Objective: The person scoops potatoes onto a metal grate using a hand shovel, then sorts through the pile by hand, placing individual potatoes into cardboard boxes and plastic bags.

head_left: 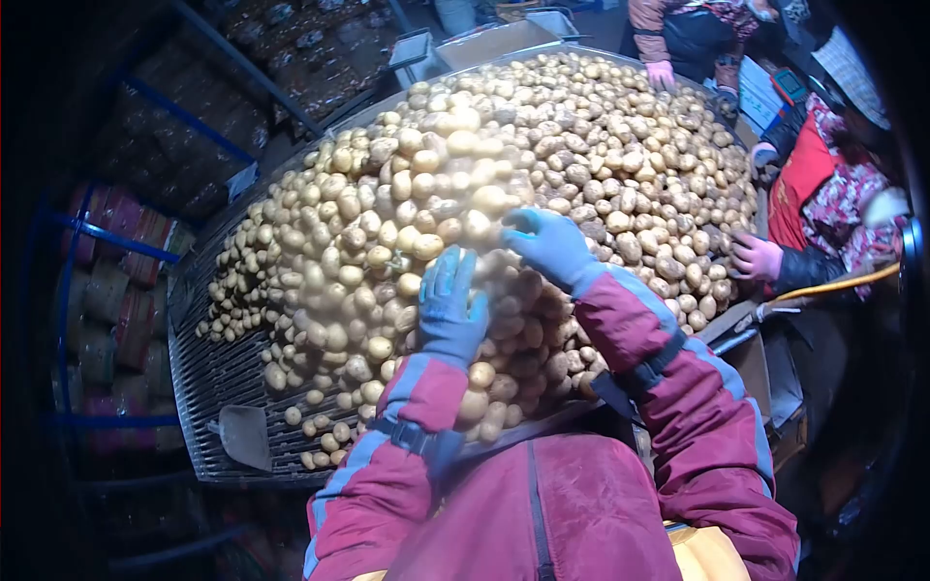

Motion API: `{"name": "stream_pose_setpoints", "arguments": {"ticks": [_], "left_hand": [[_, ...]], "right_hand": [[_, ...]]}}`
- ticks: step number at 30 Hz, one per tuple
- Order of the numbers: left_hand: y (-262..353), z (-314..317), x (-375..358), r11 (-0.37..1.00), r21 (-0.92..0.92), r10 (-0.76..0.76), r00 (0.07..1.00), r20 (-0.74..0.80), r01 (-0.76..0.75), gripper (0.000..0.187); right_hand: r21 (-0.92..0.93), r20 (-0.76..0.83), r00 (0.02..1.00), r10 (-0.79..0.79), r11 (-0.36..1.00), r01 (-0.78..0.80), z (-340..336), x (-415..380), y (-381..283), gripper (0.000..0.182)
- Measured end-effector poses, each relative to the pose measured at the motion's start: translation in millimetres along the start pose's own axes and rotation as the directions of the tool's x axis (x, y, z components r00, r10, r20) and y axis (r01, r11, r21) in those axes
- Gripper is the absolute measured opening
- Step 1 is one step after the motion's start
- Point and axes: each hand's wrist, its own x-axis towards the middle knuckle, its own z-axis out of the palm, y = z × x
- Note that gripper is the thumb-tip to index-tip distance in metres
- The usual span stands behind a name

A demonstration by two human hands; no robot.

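Observation:
A large heap of potatoes [591, 165] spreads over a slatted metal table [208, 387] in front of me. My left hand [450, 305], in a blue-grey glove, lies over the near side of the heap with its fingers stretched out and nothing held. To its right, my right hand [552, 247] in a matching glove reaches over the potatoes. Its fingers are slightly bent and apart, pointing left, and I see no potato in them. Several potatoes around both hands are blurred, as if moving.
A flat scoop [244, 436] lies on the slats at the left. At the right, a person's pink-gloved hand [756, 258] touches the heap; another person's pink glove [661, 75] is at the far edge. Stacked sacks [116, 310] stand left. A yellow hose [838, 282] runs right.

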Motion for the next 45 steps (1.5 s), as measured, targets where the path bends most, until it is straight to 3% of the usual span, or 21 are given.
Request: {"name": "stream_pose_setpoints", "arguments": {"ticks": [1, 3, 6, 9, 12, 15, 19, 21, 23, 26, 27, 29, 31, 32, 33, 35, 39, 41, 42, 43, 45], "left_hand": [[1.6, -9.0, -4.5, 0.999, -0.032, -0.016, 1.0, 0.006, 0.016, 0.073], [1.2, -24.0, -16.8, 0.996, -0.058, -0.075, 0.997, -0.004, 0.075, 0.072], [-6.0, -36.9, -36.6, 0.988, -0.031, -0.154, 0.988, -0.017, 0.154, 0.07], [-8.7, -31.0, -45.2, 0.975, -0.04, -0.221, 0.975, 0.002, 0.221, 0.071], [-6.0, -23.1, -43.7, 0.982, -0.012, -0.189, 0.982, 0.006, 0.189, 0.068], [-2.1, -20.8, -33.9, 0.989, -0.041, -0.144, 0.989, -0.018, 0.143, 0.069], [-3.5, -10.1, -12.2, 0.974, -0.2, -0.125, 0.99, -0.071, 0.108, 0.058], [-2.9, -4.9, 5.8, 0.908, -0.389, -0.168, 0.986, 0.007, 0.157, 0.048], [0.4, 3.6, 17.3, 0.879, -0.403, -0.264, 0.964, 0.028, 0.253, 0.046], [-10.4, 24.9, 11.7, 0.925, -0.323, -0.212, 0.977, 0.002, 0.201, 0.045], [-8.5, 26.2, 10.2, 0.869, -0.42, -0.257, 0.964, 0.071, 0.262, 0.046], [-3.1, 18.1, 11.8, 0.894, -0.386, -0.18, 0.972, 0.153, 0.226, 0.05], [-27.0, 36.6, 7.6, 0.938, -0.325, -0.07, 0.984, 0.164, 0.121, 0.054], [-23.7, 38.0, 7.2, 0.942, -0.323, -0.037, 0.986, 0.161, 0.088, 0.059], [-31.3, 45.1, 6.1, 0.973, -0.228, 0.014, 0.989, 0.148, 0.02, 0.066], [-16.6, 44.0, 2.1, 0.995, -0.099, 0.009, 0.994, 0.112, 0.002, 0.074], [-15.9, 53.2, 1.4, 0.997, -0.001, 0.083, 0.995, 0.057, -0.083, 0.083], [-17.9, 55.5, 2.5, 0.992, 0.051, 0.11, 0.993, 0.044, -0.113, 0.082], [-17.8, 57.1, 2.4, 0.991, 0.057, 0.117, 0.993, 0.03, -0.119, 0.082], [-19.3, 59.2, 1.8, 0.99, 0.062, 0.124, 0.992, 0.017, -0.125, 0.081], [-26.7, 64.3, 1.2, 0.988, 0.017, 0.153, 0.988, -0.007, -0.152, 0.082]], "right_hand": [[-0.184, -0.13, 0.974, -0.185, 0.97, 0.16, 18.8, 13.5, -3.3, 0.036], [-0.265, -0.038, 0.993, -0.113, 0.959, 0.099, 38.9, 34.7, -12.5, 0.033], [-0.453, -0.08, 0.988, -0.136, 0.887, 0.085, 58.2, 39.1, -20.5, 0.03], [-0.442, 0.003, 0.999, -0.052, 0.896, 0.047, 57.1, 44.6, -21.5, 0.031], [-0.294, -0.008, 1.0, -0.013, 0.956, 0.01, 49.0, 39.4, -21.7, 0.023], [-0.304, 0.035, 0.999, 0.007, 0.953, 0.004, 36.6, 19.7, -16.7, 0.023], [-0.317, 0.037, 0.994, -0.099, 0.943, 0.105, 42.4, 11.1, -0.9, 0.023], [-0.407, 0.041, 0.979, -0.201, 0.891, 0.2, 54.3, 9.7, 2.8, 0.023], [-0.347, 0.043, 0.987, -0.155, 0.924, 0.16, 46.1, 1.6, -11.2, 0.024], [-0.261, 0.04, 0.99, -0.133, 0.955, 0.139, 54.0, 15.6, 12.7, 0.033], [-0.222, 0.011, 0.993, -0.12, 0.968, 0.12, 57.1, 16.0, 22.0, 0.036], [-0.077, -0.106, 0.994, -0.04, 0.997, 0.032, 45.9, 0.9, 22.8, 0.042], [0.302, -0.135, 0.988, 0.08, 0.953, -0.036, 34.8, -11.3, 43.2, 0.049], [0.626, -0.005, 0.977, 0.213, 0.763, -0.163, 14.0, -29.5, 39.9, 0.052], [0.707, 0.034, 0.958, 0.285, 0.67, -0.224, -6.1, -51.1, 37.3, 0.05], [0.711, 0.018, 0.968, 0.252, 0.677, -0.189, -32.1, -86.2, 54.8, 0.051], [0.819, 0.015, 0.93, 0.368, 0.528, -0.222, -66.7, -180.5, 76.0, 0.048], [0.805, -0.062, 0.884, 0.464, 0.547, -0.231, -70.7, -222.0, 96.1, 0.047], [0.807, -0.185, 0.859, 0.478, 0.573, -0.144, -70.3, -247.7, 99.5, 0.046], [0.904, -0.092, 0.833, 0.546, 0.397, -0.161, -79.5, -272.0, 90.1, 0.043], [0.912, -0.175, 0.759, 0.627, 0.394, -0.115, -82.9, -314.4, 102.8, 0.039]]}}
